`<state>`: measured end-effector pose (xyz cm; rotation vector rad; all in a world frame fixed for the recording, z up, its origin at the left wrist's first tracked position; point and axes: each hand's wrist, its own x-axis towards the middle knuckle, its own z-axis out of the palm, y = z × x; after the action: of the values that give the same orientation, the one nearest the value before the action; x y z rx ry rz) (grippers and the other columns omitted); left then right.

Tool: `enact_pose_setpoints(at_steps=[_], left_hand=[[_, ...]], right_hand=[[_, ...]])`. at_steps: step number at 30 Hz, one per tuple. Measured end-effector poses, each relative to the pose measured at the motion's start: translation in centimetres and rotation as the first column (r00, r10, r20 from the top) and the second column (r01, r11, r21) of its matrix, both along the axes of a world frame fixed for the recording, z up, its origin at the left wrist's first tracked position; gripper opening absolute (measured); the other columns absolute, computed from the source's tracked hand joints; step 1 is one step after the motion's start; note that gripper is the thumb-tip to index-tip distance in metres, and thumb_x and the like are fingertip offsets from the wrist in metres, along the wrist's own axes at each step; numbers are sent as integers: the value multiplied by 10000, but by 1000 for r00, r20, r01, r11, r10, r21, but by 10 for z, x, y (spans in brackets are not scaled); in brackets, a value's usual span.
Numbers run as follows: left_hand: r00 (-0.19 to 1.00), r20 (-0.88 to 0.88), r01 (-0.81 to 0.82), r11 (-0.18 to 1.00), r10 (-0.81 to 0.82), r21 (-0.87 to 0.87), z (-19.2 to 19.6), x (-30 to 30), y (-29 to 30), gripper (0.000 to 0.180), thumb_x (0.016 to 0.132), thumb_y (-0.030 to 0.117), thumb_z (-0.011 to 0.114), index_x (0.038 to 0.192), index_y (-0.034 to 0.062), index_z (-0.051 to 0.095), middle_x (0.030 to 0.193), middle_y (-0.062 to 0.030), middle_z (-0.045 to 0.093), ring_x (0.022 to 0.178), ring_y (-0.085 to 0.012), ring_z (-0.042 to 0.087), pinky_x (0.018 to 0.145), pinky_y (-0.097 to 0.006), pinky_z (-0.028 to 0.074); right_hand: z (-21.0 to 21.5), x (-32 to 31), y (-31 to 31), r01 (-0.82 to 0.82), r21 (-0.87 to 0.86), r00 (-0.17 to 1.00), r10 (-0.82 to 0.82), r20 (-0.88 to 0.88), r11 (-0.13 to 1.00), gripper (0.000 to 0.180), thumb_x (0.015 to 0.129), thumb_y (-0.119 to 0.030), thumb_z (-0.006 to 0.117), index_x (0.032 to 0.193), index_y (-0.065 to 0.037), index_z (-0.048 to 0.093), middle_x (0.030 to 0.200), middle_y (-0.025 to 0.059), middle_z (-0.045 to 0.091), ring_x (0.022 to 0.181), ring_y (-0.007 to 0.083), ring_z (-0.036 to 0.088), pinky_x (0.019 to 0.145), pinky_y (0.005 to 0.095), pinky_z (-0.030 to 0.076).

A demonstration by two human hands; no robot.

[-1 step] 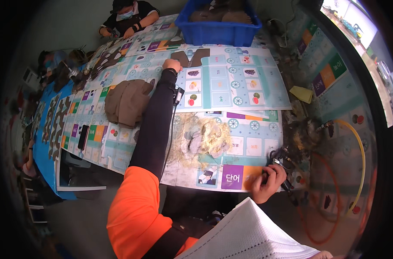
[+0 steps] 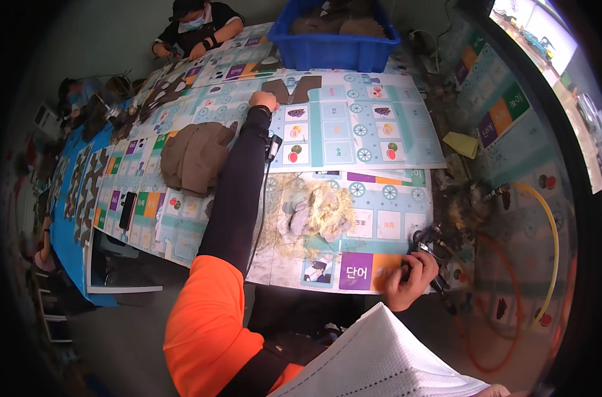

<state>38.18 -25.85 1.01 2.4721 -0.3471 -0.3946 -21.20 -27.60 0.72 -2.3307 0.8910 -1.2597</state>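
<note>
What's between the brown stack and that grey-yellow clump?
In the head view: the left forearm's black sleeve, a thin dark cable, then stained printed sheet.

orange upper sleeve (image 2: 205,311) | black forearm sleeve (image 2: 231,205) | black wrist module (image 2: 272,147) | thin dark cable (image 2: 264,195) | white dash-seamed mask (image 2: 373,360)

Barely anything to log versus the earlier frame. Left hand (image 2: 264,100) at the brown pieces (image 2: 307,89): any shift too slight to tell. Right hand (image 2: 413,281) by the black tool (image 2: 438,284): same, too slight. Co-worker's hand (image 2: 197,51) across the worktop (image 2: 264,272): any movement too small to confirm.
</note>
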Motion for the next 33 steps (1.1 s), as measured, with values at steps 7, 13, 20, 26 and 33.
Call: enact_pose_setpoints(at_steps=[7,13,20,26,33], left_hand=[[897,433,94,996,-85,-1,68,-84,46,492,860,412,675,1093,-21,696,1094,-215,700,1084,-377,641,950,-422,496],[804,493,298,943,-332,148,140,-110,178,351,838,194,721,1163,69,680,1104,-124,708,1025,-302,669,899,-398,521],[775,316,291,752,-548,592,144,-94,275,617,725,233,834,1275,134,574,1321,-81,579,1225,-320,539,994,-449,451],[711,460,157,758,-532,633,151,-130,273,467,754,201,824,1135,81,583,1140,-118,639,1194,-324,544,962,-445,471],[750,517,145,865,-413,481,182,-210,314,364,834,186,725,1157,31,664,1103,-182,691,1030,-383,639,866,-449,513]], right_hand=[[-2,1,6,0,39,999,-2,51,999,268,659,60,501,887,-17,619,1039,138,566,1062,344,502,923,446,400],[-2,-2,9,-45,-67,999,45,-5,997,223,683,43,512,871,-17,615,1004,123,581,1029,339,522,927,447,387],[1,-2,11,-33,-101,999,35,15,994,188,687,52,528,832,-39,605,964,115,594,975,333,540,883,434,395],[-4,-5,9,-2,-96,999,6,48,995,173,694,53,542,822,-43,608,930,111,603,958,325,549,878,424,403],[6,-4,13,-51,-84,989,62,134,995,172,700,51,545,831,-40,610,919,110,606,954,316,547,873,414,412]])
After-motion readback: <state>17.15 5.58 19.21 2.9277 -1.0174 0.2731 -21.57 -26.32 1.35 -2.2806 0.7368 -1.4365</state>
